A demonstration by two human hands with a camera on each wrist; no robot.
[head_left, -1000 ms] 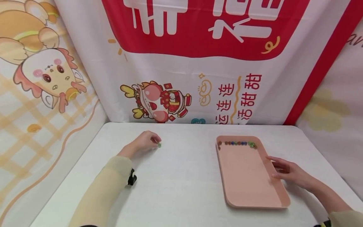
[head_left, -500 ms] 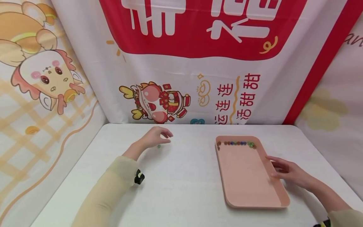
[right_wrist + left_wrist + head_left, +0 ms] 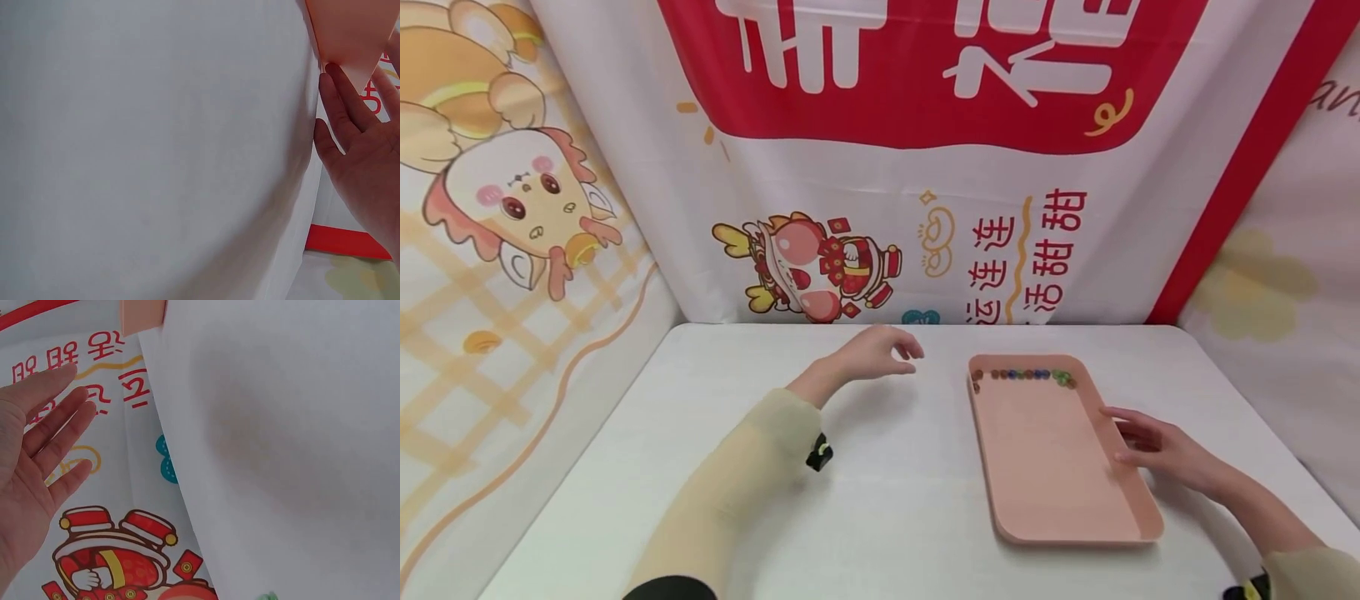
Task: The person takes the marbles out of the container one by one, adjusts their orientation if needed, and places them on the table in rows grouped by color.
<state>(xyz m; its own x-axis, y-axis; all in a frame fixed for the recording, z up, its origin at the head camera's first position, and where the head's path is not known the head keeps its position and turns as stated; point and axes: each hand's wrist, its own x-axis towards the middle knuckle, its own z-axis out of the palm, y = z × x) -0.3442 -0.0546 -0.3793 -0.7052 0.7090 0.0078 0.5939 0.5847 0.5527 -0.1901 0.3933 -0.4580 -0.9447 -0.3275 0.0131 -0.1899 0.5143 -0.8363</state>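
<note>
My left hand (image 3: 876, 353) is in the air over the back middle of the white table, left of the pink tray (image 3: 1060, 475). Its fingers are loosely spread and hold nothing, as the left wrist view also shows. A green marble (image 3: 267, 596) peeks in at the bottom of that view; in the head view the left arm hides it. My right hand (image 3: 1172, 454) rests against the tray's right side, its fingers (image 3: 342, 119) fairly straight and touching the wall. Small brown, blue and green marbles (image 3: 1028, 374) line the tray's back end, with a green cluster (image 3: 1062, 377) near the back right corner.
The white table (image 3: 880, 508) meets a printed cloth backdrop (image 3: 925, 175) at its back edge. Patterned cloth walls (image 3: 490, 333) stand along the left and right sides.
My left hand has let go of the green marble, leaving it on the table, and has moved right toward the tray. The right hand stays at the tray's side.
</note>
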